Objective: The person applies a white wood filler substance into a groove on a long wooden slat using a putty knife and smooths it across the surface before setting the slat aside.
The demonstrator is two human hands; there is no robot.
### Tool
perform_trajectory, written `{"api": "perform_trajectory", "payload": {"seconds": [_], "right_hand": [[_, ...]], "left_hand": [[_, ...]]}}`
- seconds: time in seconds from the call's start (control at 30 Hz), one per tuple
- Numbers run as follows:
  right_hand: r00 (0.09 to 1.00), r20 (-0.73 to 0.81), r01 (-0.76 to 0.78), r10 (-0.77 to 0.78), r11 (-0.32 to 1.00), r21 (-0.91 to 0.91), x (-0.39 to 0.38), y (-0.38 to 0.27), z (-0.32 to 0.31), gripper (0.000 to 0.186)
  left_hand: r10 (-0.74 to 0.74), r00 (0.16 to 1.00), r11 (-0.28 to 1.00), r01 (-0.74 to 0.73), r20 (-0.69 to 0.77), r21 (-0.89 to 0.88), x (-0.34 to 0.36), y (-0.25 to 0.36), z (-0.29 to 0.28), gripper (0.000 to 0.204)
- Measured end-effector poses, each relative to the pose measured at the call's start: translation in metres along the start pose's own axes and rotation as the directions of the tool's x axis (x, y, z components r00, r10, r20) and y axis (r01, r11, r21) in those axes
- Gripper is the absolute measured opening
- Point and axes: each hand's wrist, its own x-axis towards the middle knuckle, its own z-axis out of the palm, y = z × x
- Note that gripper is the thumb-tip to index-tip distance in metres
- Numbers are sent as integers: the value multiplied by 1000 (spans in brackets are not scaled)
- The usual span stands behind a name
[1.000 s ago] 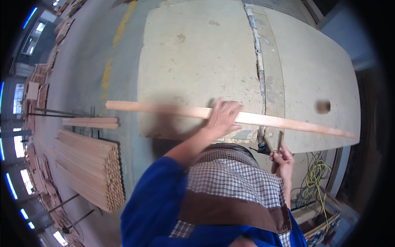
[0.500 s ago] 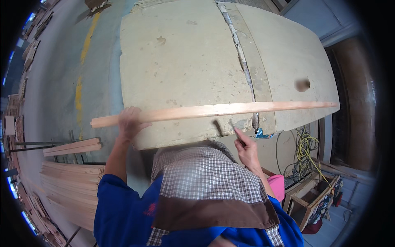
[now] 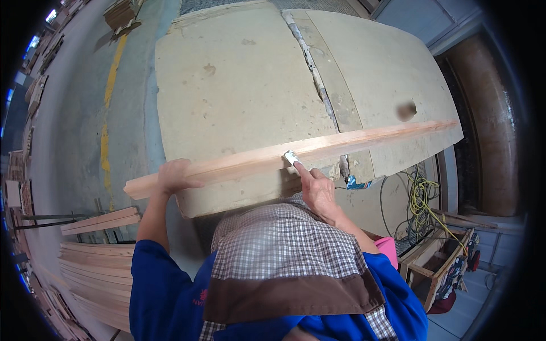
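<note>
A long pale wooden strip lies across the worn table near its front edge, its left end jutting past the table. My left hand is closed round the strip close to that end. In my right hand is a small putty knife, the index finger stretched along it. Its whitish tip touches the strip's near side around the middle. Most of its handle is hidden inside my fingers.
The worktable has a rough seam and a dark round spot on the right. Stacked wooden strips lie at lower left. A tangled yellow cord hangs beside a wooden crate at right.
My right hand has moved left and up, bringing the putty knife onto the strip. The strip appears rolled, showing more of its near side. My left hand keeps its hold.
</note>
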Motion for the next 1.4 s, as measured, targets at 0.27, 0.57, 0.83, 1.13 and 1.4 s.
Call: {"api": "perform_trajectory", "payload": {"seconds": [0.27, 0.57, 0.83, 1.13, 1.4], "right_hand": [[996, 78, 40, -33, 995, -91, -12, 2, -7, 57], [973, 218, 158, -82, 920, -359, 29, 5, -46, 35], [944, 216, -204, 249, 956, -211, -8, 44, -95, 41], [968, 104, -232, 228, 972, 32, -25, 38, -60, 41], [956, 30, -283, 292, 944, -167, -22, 56, -81, 44]], "left_hand": [[-26, 1000, 1000, 26, 12, 7, -3, 7, -7, 65], [7, 998, 1000, -6, -59, 12, -9, 6, 9, 65], [48, 981, 999, -44, -190, 24, -21, 11, 18, 54], [14, 999, 1000, -13, -32, 6, -10, 8, -5, 66], [92, 963, 996, -87, -255, 28, -21, 8, 24, 52]]}}
